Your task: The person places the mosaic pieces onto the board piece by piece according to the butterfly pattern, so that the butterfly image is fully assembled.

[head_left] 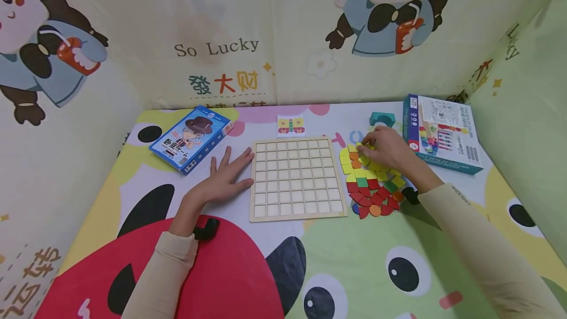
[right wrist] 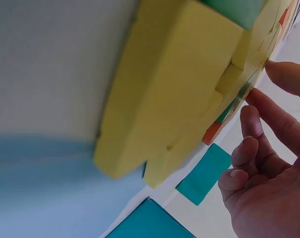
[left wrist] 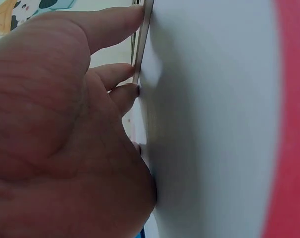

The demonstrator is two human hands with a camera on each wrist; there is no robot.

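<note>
tiles (head_left: 373, 184) (partly behind right hand (head_left: 386, 146))

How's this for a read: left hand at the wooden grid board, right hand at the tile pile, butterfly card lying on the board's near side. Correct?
No: the butterfly card lies beyond the far edge of the wooden grid board, not on its near side; the head view shows it. Left hand at the board and right hand at the tile pile stand.
</note>
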